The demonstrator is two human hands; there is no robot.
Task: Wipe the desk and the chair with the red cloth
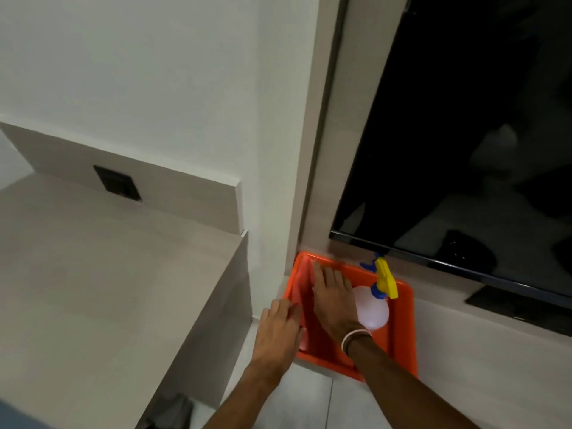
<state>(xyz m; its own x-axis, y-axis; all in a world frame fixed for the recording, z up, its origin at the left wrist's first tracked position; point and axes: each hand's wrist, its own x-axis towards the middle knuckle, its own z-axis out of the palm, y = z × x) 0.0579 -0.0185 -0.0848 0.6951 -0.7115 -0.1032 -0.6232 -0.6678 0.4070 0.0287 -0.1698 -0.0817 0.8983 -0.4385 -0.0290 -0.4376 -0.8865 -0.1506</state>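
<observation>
An orange tub [402,308] sits on a low ledge under a dark screen. Inside it lies something darker red, which looks like the red cloth [306,301]; its outline is hard to make out. My right hand [332,297] is spread flat inside the tub, palm down on that red surface, fingers apart. My left hand [278,332] rests over the tub's left rim, fingers extended and touching the red material. The light wooden desk [93,274] fills the left side. No chair is clearly in view.
A clear spray bottle [371,311] with a yellow and blue trigger stands in the tub beside my right wrist. A large dark screen [464,150] hangs just above the ledge. A black socket [117,183] sits in the desk's back panel. Something dark [173,410] lies under the desk.
</observation>
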